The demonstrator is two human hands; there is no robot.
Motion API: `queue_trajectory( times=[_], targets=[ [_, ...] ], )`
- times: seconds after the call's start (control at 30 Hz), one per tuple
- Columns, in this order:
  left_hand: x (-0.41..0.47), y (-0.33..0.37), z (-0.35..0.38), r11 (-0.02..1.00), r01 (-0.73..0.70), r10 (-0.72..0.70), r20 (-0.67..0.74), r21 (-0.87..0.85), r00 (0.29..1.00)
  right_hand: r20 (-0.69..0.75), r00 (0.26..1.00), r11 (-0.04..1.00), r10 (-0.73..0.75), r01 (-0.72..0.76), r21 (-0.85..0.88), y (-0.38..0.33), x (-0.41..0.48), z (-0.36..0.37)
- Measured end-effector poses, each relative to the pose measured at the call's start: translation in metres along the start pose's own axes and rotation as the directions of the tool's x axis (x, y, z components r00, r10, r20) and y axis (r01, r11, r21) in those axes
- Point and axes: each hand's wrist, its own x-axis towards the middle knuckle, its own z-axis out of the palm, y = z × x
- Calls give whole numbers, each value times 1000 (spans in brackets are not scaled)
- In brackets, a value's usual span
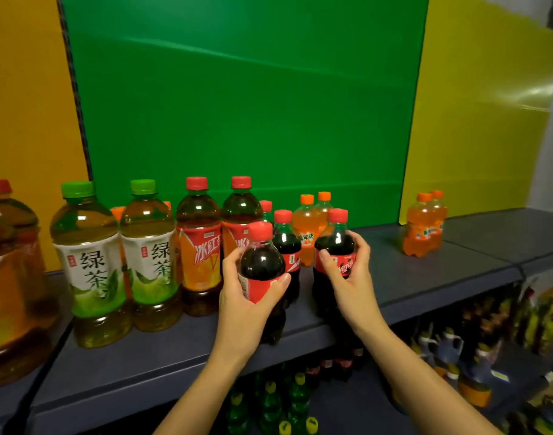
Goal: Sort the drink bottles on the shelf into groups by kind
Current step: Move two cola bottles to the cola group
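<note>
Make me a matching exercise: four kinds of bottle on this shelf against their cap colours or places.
Column 1:
1. green tea
2. iced tea
3. cola
4. orange pair

Column 2:
A. apart at the far right
B. green cap
C. in the left hand
D. red cap, orange label

Pairs: 1-B, 2-D, 3-C, 4-A

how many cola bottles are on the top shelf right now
3: one in the left hand at the front, one in the right hand, one standing between and behind them. A red cap further back may be another.
</note>
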Motion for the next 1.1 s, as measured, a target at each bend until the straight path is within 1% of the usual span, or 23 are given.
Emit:
queue_trajectory(
  times=[0.13,0.27,0.4,0.53,0.73,0.8,0.87,0.97,1.03,1.1],
  targets=[
    [2,-7,17,997,35,-31,-65,65,997,99,995,999,15,-19,46,23,25,3],
    [7,-16,26,988,45,-27,-118,150,993,180,984,996,20,-36,84,40,39,11],
    [11,-26,31,961,16,23,-135,277,991,189,982,990,11,-37,136,48,49,19],
    [14,-31,36,902,-15,100,-176,432,979,208,977,979,53,-92,182,55,56,24],
    [19,-40,46,722,-53,276,-216,690,937,233,970,982,67,-106,159,56,59,24],
    [20,-43,48,663,-45,309,-218,747,926,230,970,985,74,-108,138,55,58,21],
    [21,-45,51,630,-25,319,-229,776,920,197,978,989,65,-90,120,52,58,19],
    [23,-46,55,540,10,363,-244,842,899,99,995,995,-2,-7,95,50,56,14],
    [24,-44,59,450,46,395,-245,892,885,44,994,992,-105,101,77,48,55,10],
    [24,-39,61,371,84,383,-235,925,893,21,979,977,-202,200,77,42,54,7]
  ],
)
